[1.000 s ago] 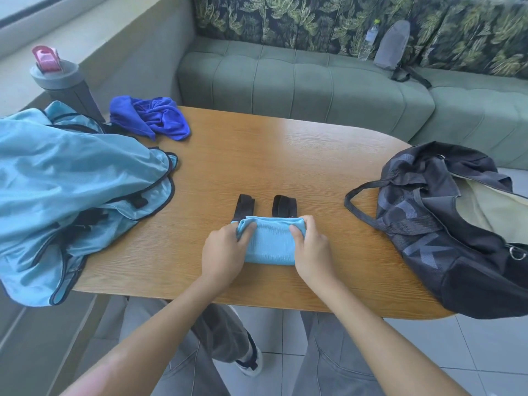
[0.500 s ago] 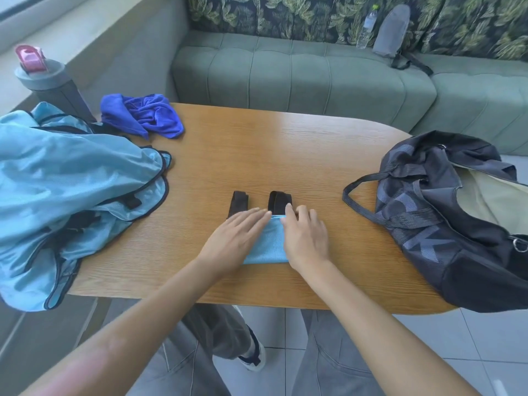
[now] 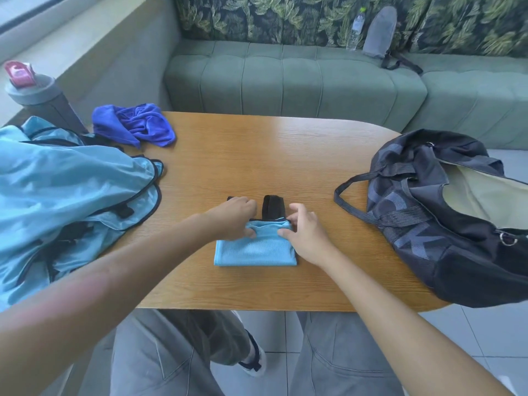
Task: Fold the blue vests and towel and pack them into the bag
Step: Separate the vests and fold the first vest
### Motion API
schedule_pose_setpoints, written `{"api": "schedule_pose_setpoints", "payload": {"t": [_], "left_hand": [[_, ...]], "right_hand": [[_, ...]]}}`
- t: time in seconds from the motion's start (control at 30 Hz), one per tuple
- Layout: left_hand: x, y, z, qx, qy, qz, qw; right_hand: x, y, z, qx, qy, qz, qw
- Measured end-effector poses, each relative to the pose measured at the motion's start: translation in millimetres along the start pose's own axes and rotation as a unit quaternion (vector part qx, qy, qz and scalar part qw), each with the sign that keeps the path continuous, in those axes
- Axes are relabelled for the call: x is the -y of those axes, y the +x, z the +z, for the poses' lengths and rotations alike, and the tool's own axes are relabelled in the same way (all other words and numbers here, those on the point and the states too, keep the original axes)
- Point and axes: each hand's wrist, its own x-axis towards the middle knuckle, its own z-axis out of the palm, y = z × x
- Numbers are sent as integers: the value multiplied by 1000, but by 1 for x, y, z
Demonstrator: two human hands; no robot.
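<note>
A light blue vest point(image 3: 255, 250), folded into a small rectangle with two black straps point(image 3: 273, 206) sticking out at its far edge, lies near the front of the wooden table point(image 3: 257, 155). My left hand point(image 3: 233, 217) pinches the far left edge of the fold. My right hand point(image 3: 307, 232) pinches the far right corner. A heap of unfolded light blue vests point(image 3: 63, 192) with black trim lies at the left. A crumpled dark blue towel point(image 3: 134, 127) sits at the back left. The dark bag point(image 3: 445, 221) lies open at the right, its pale lining showing.
A grey drink bottle point(image 3: 37, 101) with a pink lid stands at the far left. A green sofa point(image 3: 285, 78) runs behind the table, with a water bottle point(image 3: 355, 30) and a grey pouch point(image 3: 380, 32) on it. My legs and tiled floor are below the table's front edge.
My hands lay flat on the folded vest half a second ago. They have since slid to its far edge and now pinch it, uncovering the near part of the fold.
</note>
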Motion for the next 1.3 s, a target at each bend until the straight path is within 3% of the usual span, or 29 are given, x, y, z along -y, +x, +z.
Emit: {"api": "schedule_pose_setpoints", "payload": {"t": [0.13,0.27,0.33,0.47,0.63,0.67,0.73,0.8,0.87,1.03,1.2,1.3], "left_hand": [[-13,10,-22,104,-13,-29,994],[-12,6,-32,174,-56,-12,983],[-12,1,-34,169,-59,-13,984],[-21,-13,-37,50,-63,6,997],[-39,-35,-43,-114,-105,-27,987],[-45,-38,-45,-142,-93,-33,985],[-61,-43,-47,-203,-69,-32,976],[-77,-44,-46,-248,-44,-15,968],[-94,-41,-42,-266,-24,24,963],[-125,-44,-47,-240,-34,145,959],[-152,-63,-79,-198,-180,199,943],[-167,-70,-101,-201,-338,186,900]], "right_hand": [[13,10,-15,88,-44,22,995],[20,2,-25,110,-28,-18,993],[21,-6,-32,103,-14,-60,993],[17,-21,-47,32,38,-117,992],[12,-57,-50,-237,32,-72,968],[12,-64,-48,-231,54,-34,971],[11,-72,-41,-123,152,28,980],[17,-79,-35,-4,328,44,944],[25,-82,-36,37,464,16,885],[32,-92,-51,-40,629,29,775],[23,-98,-81,-108,656,79,743],[24,-104,-103,-129,673,95,722]]}}
